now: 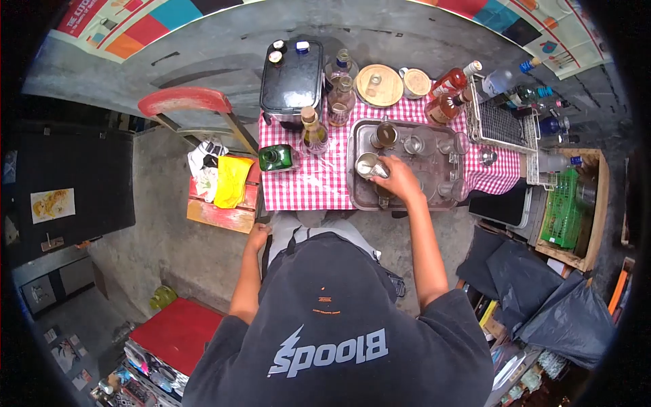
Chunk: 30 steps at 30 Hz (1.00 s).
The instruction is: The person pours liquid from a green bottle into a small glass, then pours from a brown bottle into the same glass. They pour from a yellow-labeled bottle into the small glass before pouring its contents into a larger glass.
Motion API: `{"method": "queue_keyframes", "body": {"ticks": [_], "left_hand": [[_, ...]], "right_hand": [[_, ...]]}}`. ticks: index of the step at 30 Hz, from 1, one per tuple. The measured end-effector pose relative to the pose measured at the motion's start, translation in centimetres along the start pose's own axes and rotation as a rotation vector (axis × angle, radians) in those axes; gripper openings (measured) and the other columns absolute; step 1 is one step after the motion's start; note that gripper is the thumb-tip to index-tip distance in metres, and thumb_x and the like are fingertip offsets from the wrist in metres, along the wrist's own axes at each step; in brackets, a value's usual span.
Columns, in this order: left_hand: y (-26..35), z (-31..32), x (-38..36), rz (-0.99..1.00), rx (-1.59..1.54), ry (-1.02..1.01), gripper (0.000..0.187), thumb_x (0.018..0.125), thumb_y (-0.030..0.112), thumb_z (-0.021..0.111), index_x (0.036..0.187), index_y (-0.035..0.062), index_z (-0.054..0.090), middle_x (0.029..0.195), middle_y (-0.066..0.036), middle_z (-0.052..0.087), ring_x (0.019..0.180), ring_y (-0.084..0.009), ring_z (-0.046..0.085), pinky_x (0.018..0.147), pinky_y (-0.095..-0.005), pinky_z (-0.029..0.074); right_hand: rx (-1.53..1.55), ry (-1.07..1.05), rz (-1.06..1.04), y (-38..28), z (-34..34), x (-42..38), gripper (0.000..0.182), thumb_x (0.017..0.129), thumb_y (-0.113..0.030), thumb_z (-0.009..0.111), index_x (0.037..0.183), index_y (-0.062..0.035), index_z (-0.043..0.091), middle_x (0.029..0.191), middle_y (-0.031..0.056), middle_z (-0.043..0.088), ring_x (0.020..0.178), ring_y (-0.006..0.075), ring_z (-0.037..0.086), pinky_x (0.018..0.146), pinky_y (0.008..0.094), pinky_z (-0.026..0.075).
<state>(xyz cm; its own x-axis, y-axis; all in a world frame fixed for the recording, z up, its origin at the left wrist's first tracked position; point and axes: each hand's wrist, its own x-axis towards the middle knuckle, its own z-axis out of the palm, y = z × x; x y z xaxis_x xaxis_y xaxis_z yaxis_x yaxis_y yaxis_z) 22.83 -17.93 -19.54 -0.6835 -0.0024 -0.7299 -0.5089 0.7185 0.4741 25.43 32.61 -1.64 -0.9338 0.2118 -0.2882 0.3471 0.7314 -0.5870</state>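
Note:
My right hand (399,179) is closed round a small metal cup (369,165) over the left part of a brown tray (407,203). Beside the cup on the tray stand a glass with dark contents (384,135) and several clear glasses (427,141). My left hand (258,234) hangs low by the corner of a wooden chair seat (220,216), its fingers curled; what they hold, if anything, is hidden. A yellow cloth (233,182) lies on that seat.
On the checked tablecloth (298,193) are a green bottle (276,158), a corked bottle (314,132), a black container (291,78) and wooden lids (379,86). Right of the tray stand more bottles (447,107), a wire rack (502,129) and a green crate (560,207).

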Motion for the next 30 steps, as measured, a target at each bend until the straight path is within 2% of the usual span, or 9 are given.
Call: {"method": "queue_keyframes", "body": {"ticks": [2, 5, 8, 11, 17, 23, 26, 27, 30], "left_hand": [[-1.7, 0.7, 1.0, -0.004, -0.003, 0.008, 0.045, 0.085, 0.030, 0.076, 0.111, -0.0051, 0.064, 0.104, -0.017, 0.071, 0.097, -0.0259, 0.067, 0.088, -0.0365, 0.052], [-2.8, 0.9, 0.6, -0.032, -0.025, 0.000, 0.046, 0.083, 0.029, 0.077, 0.110, -0.0063, 0.064, 0.102, -0.016, 0.070, 0.097, -0.0257, 0.066, 0.089, -0.0369, 0.052], [-2.7, 0.8, -0.3, -0.084, -0.055, -0.006, 0.047, 0.081, 0.027, 0.078, 0.109, -0.0081, 0.064, 0.102, -0.016, 0.070, 0.098, -0.0256, 0.066, 0.090, -0.0377, 0.051], [-3.8, 0.8, 0.4, -0.141, -0.033, -0.001, 0.047, 0.081, 0.028, 0.076, 0.109, -0.0086, 0.064, 0.102, -0.018, 0.069, 0.099, -0.0272, 0.065, 0.091, -0.0379, 0.051], [-2.8, -0.3, 0.8, -0.091, -0.054, 0.019, 0.047, 0.083, 0.028, 0.072, 0.110, -0.0092, 0.064, 0.104, -0.021, 0.070, 0.100, -0.0295, 0.067, 0.091, -0.0387, 0.051], [-2.1, -1.8, 2.6, -0.103, 0.036, -0.047, 0.039, 0.085, 0.026, 0.071, 0.104, -0.0073, 0.065, 0.098, -0.020, 0.071, 0.095, -0.0295, 0.068, 0.088, -0.0392, 0.051], [-1.7, -2.8, 4.1, -0.018, -0.002, -0.046, 0.036, 0.085, 0.025, 0.072, 0.104, -0.0050, 0.066, 0.097, -0.020, 0.071, 0.095, -0.0288, 0.068, 0.087, -0.0388, 0.052], [-0.1, -3.6, 3.9, 0.008, -0.006, -0.106, 0.036, 0.085, 0.025, 0.074, 0.108, -0.0027, 0.066, 0.098, -0.018, 0.072, 0.093, -0.0276, 0.068, 0.085, -0.0372, 0.053], [3.2, -4.7, 5.0, 0.087, -0.041, -0.119, 0.042, 0.085, 0.026, 0.076, 0.113, -0.0023, 0.064, 0.096, -0.016, 0.072, 0.090, -0.0252, 0.068, 0.083, -0.0365, 0.054]], "right_hand": [[-0.026, 0.045, -0.058, 1.2, 0.8, 0.4, 0.064, 0.078, -0.031, 0.082, 0.133, -0.0036, 0.063, 0.133, 0.0268, 0.061, 0.131, 0.0407, 0.054, 0.107, 0.0443, 0.045], [0.020, -0.014, 0.003, -1.8, -2.1, 0.0, 0.064, 0.078, -0.029, 0.080, 0.135, -0.0067, 0.062, 0.136, 0.0290, 0.058, 0.130, 0.0417, 0.054, 0.108, 0.0437, 0.045], [-0.038, 0.135, -0.116, -2.5, -2.5, -0.4, 0.061, 0.077, -0.027, 0.079, 0.132, -0.0042, 0.064, 0.116, 0.0222, 0.063, 0.110, 0.0394, 0.063, 0.096, 0.0446, 0.050], [-0.024, 0.159, -0.153, -1.6, -1.5, 0.2, 0.061, 0.078, -0.026, 0.078, 0.133, -0.0058, 0.064, 0.115, 0.0211, 0.063, 0.110, 0.0390, 0.063, 0.096, 0.0446, 0.050], [0.086, 0.043, -0.032, -2.9, -2.6, 0.2, 0.061, 0.077, -0.026, 0.079, 0.132, -0.0049, 0.064, 0.116, 0.0209, 0.064, 0.111, 0.0390, 0.063, 0.096, 0.0441, 0.050], [0.034, 0.116, -0.072, -1.6, -0.6, 1.1, 0.059, 0.077, -0.025, 0.080, 0.130, -0.0032, 0.065, 0.116, 0.0212, 0.065, 0.109, 0.0402, 0.064, 0.094, 0.0441, 0.051], [0.120, 0.102, -0.032, -1.7, -0.1, 1.2, 0.059, 0.077, -0.025, 0.080, 0.128, -0.0019, 0.065, 0.118, 0.0218, 0.065, 0.111, 0.0401, 0.064, 0.095, 0.0439, 0.051], [0.084, 0.094, -0.004, -1.6, 0.2, 0.9, 0.058, 0.077, -0.025, 0.080, 0.128, -0.0017, 0.065, 0.119, 0.0218, 0.065, 0.111, 0.0400, 0.064, 0.095, 0.0440, 0.051], [0.033, 0.125, 0.036, -1.7, 1.0, 0.9, 0.056, 0.079, -0.025, 0.080, 0.127, -0.0014, 0.064, 0.120, 0.0207, 0.066, 0.111, 0.0386, 0.064, 0.095, 0.0435, 0.051]]}}
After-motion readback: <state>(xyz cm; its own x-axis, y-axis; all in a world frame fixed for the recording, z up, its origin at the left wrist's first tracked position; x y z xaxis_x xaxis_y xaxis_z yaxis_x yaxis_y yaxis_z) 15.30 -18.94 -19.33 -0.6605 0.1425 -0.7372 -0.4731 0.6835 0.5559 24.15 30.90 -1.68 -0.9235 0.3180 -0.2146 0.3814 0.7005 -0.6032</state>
